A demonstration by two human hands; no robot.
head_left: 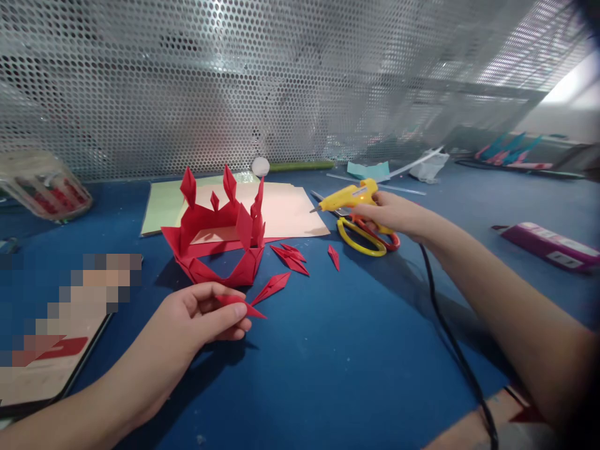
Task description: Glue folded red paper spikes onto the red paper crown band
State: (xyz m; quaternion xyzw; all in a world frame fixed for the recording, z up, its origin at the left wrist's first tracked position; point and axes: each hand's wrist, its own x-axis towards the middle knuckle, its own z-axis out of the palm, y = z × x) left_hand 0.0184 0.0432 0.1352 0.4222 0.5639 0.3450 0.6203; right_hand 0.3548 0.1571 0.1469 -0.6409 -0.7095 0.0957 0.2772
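Between the thumb and fingers of my left hand (pixel 210 315) is a pointed red folded paper piece (pixel 250 309). Just beyond it stands a red folded paper crown (pixel 210 219) with upright pointed tips. Several similar loose red pieces (pixel 274 286) lie to the right of the crown. My right hand (pixel 389 215) is wrapped round the handle of a yellow hot glue gun (pixel 347 199), its nozzle directed left. Under the glue gun lie scissors (pixel 362 242) with yellow and red handles, partly covered by it and my hand. A black cord (pixel 434 294) trails from the gun towards me.
Pale green and peach paper sheets (pixel 300 209) lie behind the crown. A clear jar (pixel 47 187) with red bits stands at the left, near a partly pixelated tablet-like device (pixel 65 369). A purple packet (pixel 546 245) lies at the right. A perforated metal panel (pixel 262 81) borders the back.
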